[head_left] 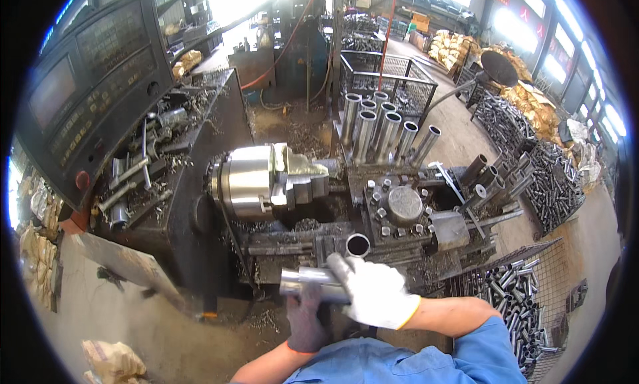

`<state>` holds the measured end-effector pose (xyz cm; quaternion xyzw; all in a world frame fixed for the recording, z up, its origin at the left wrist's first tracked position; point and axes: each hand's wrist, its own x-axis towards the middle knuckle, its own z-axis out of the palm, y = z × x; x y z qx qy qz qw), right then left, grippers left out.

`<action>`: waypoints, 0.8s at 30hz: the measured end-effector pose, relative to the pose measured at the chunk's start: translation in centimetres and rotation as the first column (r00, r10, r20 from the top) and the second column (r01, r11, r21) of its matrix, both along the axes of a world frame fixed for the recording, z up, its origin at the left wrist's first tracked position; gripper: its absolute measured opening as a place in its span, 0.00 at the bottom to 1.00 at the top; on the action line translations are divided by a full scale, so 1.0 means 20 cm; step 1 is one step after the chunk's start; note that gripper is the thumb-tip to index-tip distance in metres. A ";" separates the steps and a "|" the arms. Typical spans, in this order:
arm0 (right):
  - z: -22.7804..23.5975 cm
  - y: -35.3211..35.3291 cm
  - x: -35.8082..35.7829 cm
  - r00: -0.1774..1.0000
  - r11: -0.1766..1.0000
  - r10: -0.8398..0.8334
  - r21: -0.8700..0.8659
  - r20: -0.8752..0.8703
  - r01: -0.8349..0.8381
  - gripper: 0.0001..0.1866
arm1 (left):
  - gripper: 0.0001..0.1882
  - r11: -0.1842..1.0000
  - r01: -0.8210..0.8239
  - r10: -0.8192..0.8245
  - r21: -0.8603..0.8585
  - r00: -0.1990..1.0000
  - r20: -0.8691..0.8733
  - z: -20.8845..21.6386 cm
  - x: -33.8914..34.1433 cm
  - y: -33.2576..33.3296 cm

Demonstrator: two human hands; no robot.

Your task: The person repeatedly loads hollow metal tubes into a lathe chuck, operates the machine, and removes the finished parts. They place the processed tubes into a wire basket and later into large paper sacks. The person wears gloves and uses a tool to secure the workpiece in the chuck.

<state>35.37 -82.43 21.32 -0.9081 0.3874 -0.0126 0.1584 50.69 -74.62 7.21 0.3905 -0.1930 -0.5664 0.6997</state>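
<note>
Shiny tube: lying crosswise between both hands, kinda blurry from where I'm standing.
Left hand: dark-gloved, wrapped round the tube from below; I'd keep that grip firm so it can't roll.
Right hand: white-gloved, looks curled round a grey rod slanting by the tube's right end; tbh I'd go easy there, edges might be sharp.
Open-ended tube: just beyond the right hand, probably easy to knock.
Chuck: further out, beyond the left hand; gloves best kept well away if it spins.

Blurred left hand, shirt cropped below
</note>
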 end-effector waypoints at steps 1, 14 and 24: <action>-0.11 0.04 -0.02 0.996 0.998 0.037 0.038 0.080 -0.040 0.47 | 0.32 0.998 0.001 0.004 0.062 0.996 -0.090 -0.05 0.00 0.02; -0.87 -0.02 -0.35 0.938 0.645 -0.280 0.763 0.204 0.026 0.41 | 0.25 0.948 0.213 -0.053 0.237 0.839 -0.542 -0.38 0.02 0.02; -0.58 -0.15 -0.66 0.659 0.760 -0.581 0.607 0.477 0.231 0.17 | 0.43 0.956 0.028 -0.148 0.293 0.906 0.396 -0.12 -0.02 -0.13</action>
